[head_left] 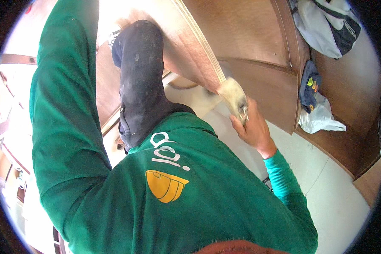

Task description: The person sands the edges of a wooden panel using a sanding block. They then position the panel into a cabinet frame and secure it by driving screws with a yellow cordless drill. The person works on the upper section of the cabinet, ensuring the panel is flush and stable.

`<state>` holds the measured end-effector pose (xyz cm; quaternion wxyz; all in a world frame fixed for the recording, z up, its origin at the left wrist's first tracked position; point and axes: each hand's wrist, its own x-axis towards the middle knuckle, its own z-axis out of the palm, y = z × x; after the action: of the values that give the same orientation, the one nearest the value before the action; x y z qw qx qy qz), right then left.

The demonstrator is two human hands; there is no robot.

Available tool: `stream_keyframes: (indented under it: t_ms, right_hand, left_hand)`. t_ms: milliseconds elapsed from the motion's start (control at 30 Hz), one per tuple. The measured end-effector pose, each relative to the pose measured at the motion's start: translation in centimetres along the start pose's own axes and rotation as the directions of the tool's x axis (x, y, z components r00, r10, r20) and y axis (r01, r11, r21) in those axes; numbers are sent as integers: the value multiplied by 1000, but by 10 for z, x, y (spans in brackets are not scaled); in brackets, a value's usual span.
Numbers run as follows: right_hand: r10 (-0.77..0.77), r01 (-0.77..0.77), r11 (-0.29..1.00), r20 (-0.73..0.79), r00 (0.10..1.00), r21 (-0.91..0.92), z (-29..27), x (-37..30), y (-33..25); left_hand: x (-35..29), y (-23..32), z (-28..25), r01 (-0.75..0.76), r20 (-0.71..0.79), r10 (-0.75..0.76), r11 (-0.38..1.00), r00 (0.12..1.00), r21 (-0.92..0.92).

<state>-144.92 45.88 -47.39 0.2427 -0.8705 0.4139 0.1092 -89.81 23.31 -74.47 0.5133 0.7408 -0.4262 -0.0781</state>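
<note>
My right hand (pixel 255 129) is closed round a pale tan pad or block (pixel 231 95) with a dark worn patch; it is blurred, and I cannot tell its exact kind. The pad touches the near end of a plywood panel (pixel 186 63), at its layered edge. The panel slopes from the top of the view down toward my right hand, beside my raised leg in dark trousers (pixel 142 67). My left arm (pixel 67 97), in a green sleeve, stretches up past the top edge, so the left hand is out of view.
Brown wooden panelling (pixel 258 93) stands beyond the plywood. On a wooden shelf at the right lie a grey and black bag (pixel 321 25), a dark blue cap (pixel 310 86) and a white plastic bag (pixel 321 116). Pale floor tiles (pixel 326 169) show at the lower right.
</note>
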Motion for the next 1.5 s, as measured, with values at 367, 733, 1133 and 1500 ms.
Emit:
stream_keyframes:
  t_ms: [367, 733, 1133, 1500]
  right_hand:
    - [66, -67, 998, 51, 997, 10, -7, 20, -16]
    - [231, -149, 880, -132, 964, 451, -19, 22, 30]
    - [-573, 673, 730, -428, 699, 122, -36, 163, -192]
    - [-590, 474, 796, -310, 746, -376, -17, 179, -182]
  left_hand:
    - [9, 0, -3, 1, 13, -1, 1000, 1000, 23]
    - [-7, 24, -99, -80, -55, 75, 990, 996, -112]
    - [-273, 271, -197, 89, 46, -125, 367, 991, -926]
    - [-388, -11, -260, 538, -303, -658, 745, 689, -394]
